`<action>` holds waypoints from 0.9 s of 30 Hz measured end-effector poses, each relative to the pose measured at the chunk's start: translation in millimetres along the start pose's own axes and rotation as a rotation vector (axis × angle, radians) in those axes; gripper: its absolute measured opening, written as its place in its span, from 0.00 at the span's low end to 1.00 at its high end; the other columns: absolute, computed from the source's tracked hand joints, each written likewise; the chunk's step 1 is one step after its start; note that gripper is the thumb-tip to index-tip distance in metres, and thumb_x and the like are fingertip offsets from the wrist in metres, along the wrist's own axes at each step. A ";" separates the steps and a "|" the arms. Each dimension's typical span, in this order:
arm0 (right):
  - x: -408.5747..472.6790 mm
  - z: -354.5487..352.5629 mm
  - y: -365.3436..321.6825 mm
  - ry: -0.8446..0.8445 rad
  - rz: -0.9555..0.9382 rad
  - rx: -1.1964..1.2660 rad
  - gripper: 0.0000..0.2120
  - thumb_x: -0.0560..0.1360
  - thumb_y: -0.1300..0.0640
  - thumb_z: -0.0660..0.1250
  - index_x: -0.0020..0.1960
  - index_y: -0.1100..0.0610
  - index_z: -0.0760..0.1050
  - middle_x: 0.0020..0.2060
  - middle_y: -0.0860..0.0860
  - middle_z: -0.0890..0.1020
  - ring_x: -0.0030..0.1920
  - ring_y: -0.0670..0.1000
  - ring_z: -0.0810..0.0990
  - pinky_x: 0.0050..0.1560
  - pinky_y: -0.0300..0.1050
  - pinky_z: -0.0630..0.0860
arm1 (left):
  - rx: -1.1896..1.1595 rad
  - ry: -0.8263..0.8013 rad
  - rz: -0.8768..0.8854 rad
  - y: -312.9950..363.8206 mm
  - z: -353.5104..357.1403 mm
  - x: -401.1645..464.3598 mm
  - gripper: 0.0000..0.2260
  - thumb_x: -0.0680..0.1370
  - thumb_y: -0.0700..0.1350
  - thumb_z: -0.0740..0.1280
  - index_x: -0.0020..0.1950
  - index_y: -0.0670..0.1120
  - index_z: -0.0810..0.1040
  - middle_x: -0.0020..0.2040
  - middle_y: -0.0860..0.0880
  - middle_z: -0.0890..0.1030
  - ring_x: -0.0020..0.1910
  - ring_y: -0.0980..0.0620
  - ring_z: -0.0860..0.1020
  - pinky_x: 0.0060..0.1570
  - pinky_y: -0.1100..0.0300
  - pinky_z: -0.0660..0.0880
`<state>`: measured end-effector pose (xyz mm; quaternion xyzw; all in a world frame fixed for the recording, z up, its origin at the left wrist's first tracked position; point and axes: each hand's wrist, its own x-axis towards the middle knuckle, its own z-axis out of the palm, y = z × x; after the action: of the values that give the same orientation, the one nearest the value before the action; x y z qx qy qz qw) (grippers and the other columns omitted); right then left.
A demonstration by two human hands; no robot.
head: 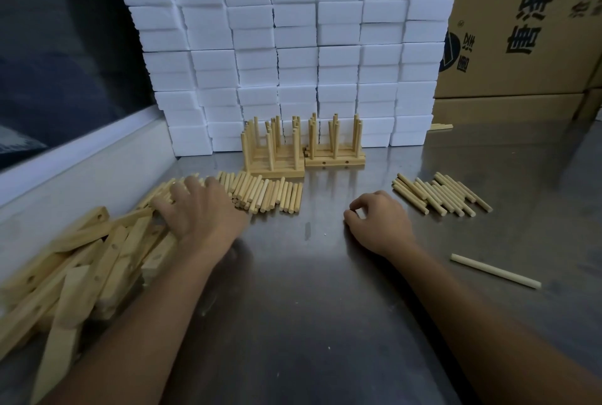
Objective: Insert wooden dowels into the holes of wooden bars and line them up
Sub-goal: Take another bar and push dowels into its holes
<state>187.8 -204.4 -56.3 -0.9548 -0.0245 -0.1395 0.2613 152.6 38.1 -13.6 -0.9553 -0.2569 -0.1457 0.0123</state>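
Several loose wooden bars (81,261) with holes lie in a heap at the left of the steel table (309,307). My left hand (200,209) rests palm down, fingers spread, on the heap's far end and on the near side of a pile of short dowels (267,193). My right hand (379,222) sits on the bare table with fingers curled; I see nothing in it. A second dowel pile (443,193) lies to its right. Two groups of bars with upright dowels (273,150) (335,144) stand side by side at the back.
A wall of stacked white foam blocks (293,46) stands behind the assembled bars. Cardboard boxes (521,30) stand at the back right. One longer dowel (495,270) lies alone at the right. A white ledge (81,170) borders the table's left side.
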 end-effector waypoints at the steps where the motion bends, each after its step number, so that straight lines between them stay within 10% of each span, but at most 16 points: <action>1: 0.0 -0.1 -0.2 0.001 0.002 0.002 0.14 0.77 0.47 0.66 0.59 0.51 0.81 0.59 0.51 0.77 0.54 0.52 0.76 0.49 0.44 0.70 | -0.004 -0.052 -0.045 -5.5 -1.0 3.6 0.29 0.71 0.56 0.70 0.69 0.47 0.69 0.69 0.42 0.70 0.68 0.40 0.67 0.67 0.40 0.59; 15: -1.8 -3.3 -1.5 -0.016 -0.006 0.028 0.13 0.78 0.48 0.66 0.59 0.51 0.80 0.60 0.52 0.76 0.52 0.50 0.74 0.49 0.43 0.68 | -0.097 -0.012 0.006 -7.8 -16.2 0.8 0.11 0.78 0.44 0.66 0.60 0.43 0.77 0.61 0.40 0.78 0.61 0.38 0.74 0.56 0.47 0.71; 21: -1.1 -3.0 -1.3 -0.024 -0.009 0.022 0.13 0.78 0.47 0.66 0.59 0.51 0.80 0.60 0.51 0.76 0.51 0.49 0.72 0.49 0.42 0.69 | -0.373 0.249 0.169 8.5 -19.0 -5.0 0.07 0.81 0.43 0.61 0.58 0.44 0.73 0.46 0.47 0.73 0.43 0.46 0.71 0.40 0.51 0.66; 27: -1.2 -4.1 -1.5 -0.036 -0.013 0.027 0.13 0.78 0.48 0.66 0.60 0.51 0.80 0.61 0.51 0.76 0.53 0.49 0.74 0.50 0.43 0.70 | -0.828 0.126 0.304 35.8 -8.0 -21.8 0.16 0.83 0.46 0.58 0.71 0.49 0.72 0.58 0.48 0.80 0.42 0.61 0.77 0.38 0.68 0.72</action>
<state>185.4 -205.2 -52.5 -0.9533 -0.0371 -0.1236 0.2729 150.2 -4.4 -10.3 -0.8958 -0.0322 -0.2908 -0.3345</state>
